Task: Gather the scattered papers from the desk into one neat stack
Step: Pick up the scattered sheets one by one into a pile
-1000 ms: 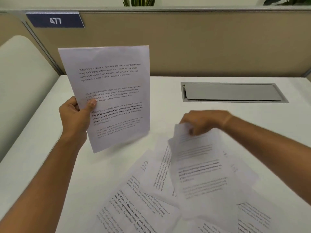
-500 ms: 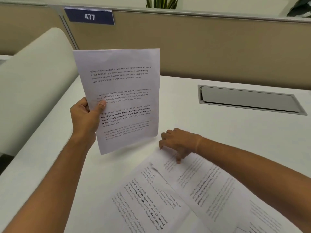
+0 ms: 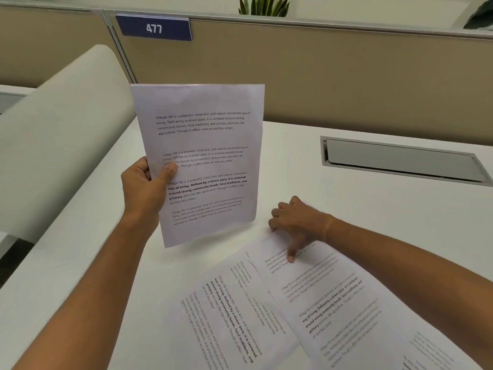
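My left hand holds a printed sheet upright above the white desk, thumb on its front at the left edge. Several more printed sheets lie overlapping on the desk near me. The top loose sheet lies slanted at the right, and another sheet lies partly under it to the left. My right hand rests on the far corner of the top loose sheet, thumb pressed on the paper and fingers curled at its edge. My right forearm covers part of the pile.
A grey cable hatch is set into the desk at the back right. A beige partition with a blue 477 sign closes the far side. A cream curved panel rises at the left edge.
One second ago my right hand held a sheet lifted off the pile; that sheet now lies flat with the hand on its far corner. The left hand's sheet stays upright. The view shifted left.
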The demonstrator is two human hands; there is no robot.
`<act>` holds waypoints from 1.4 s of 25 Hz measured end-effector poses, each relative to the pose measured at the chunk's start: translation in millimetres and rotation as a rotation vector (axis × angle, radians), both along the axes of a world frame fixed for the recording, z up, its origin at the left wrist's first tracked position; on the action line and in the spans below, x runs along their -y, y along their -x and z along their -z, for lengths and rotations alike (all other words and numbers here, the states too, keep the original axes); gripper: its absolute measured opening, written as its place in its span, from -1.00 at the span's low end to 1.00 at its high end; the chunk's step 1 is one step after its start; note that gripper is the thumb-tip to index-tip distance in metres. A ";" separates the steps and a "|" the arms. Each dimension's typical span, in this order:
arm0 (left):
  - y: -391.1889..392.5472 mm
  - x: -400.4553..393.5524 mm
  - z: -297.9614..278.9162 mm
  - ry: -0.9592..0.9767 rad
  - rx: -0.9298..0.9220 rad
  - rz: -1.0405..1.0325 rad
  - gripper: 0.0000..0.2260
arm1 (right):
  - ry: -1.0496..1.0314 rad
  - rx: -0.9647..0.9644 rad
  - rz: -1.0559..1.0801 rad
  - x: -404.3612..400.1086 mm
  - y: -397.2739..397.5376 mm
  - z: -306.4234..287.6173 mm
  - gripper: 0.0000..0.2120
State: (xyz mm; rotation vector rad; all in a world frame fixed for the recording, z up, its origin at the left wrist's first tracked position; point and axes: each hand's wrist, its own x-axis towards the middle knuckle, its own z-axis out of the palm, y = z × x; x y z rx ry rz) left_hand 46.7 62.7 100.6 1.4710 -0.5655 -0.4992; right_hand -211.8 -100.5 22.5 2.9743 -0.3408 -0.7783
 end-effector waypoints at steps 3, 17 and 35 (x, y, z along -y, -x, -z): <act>0.9 2.0 0.0 0.004 -0.003 0.006 -0.86 | 0.017 0.068 0.010 3.0 9.7 3.6 -0.16; 4.7 9.2 2.0 -0.003 -0.023 0.009 -0.86 | -0.283 0.051 0.250 -0.2 4.3 -41.6 -0.70; 45.1 39.7 -19.4 -0.094 0.114 0.273 -0.85 | -0.279 0.748 0.331 29.8 2.1 -257.0 -0.82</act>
